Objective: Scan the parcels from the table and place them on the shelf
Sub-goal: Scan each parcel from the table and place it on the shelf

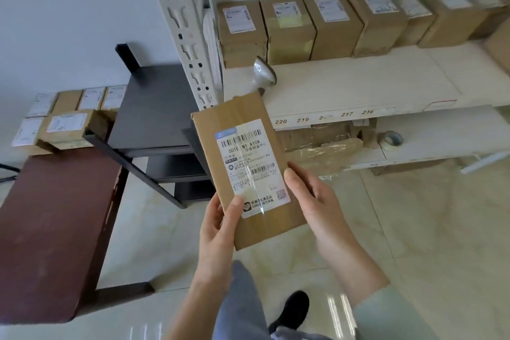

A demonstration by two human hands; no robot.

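Brown corrugated cardboard, taped down its length and carrying a white printed shipping label, makes up the flat rectangular parcel [245,171] at the middle of the view. Everything else is best placed against it.

The person's left hand [220,226] grips the parcel's lower left corner, thumb pressed over the label's bottom edge and fingers hidden behind. The right hand [311,196] closes on the lower right edge, thumb tip on the face beside the label. Both hands pinch at the near end, which appears deliberate: it leaves the barcodes uncovered and the label tilted up toward the person for reading.

Just beyond the parcel's top corner, a grey handheld barcode scanner [263,74] rests on the cream-white shelf board [358,83], its handle partly hidden behind the cardboard. The parcel is held in the air just in front of this shelf, whose front lip carries slot numbers to the parcel's right.

Farther back from the parcel, a row of brown boxes with white labels [317,27] stands along the wall on that board, labels facing outward, probably so they can be checked at a glance. To the parcel's far left, more labelled cardboard parcels [63,121] are stacked at the back of a dark red-brown table [49,215]. A black metal rack [154,113] sits between that table and the parcel.

Judging by this, scanning or shelving of the held parcel is in hand.
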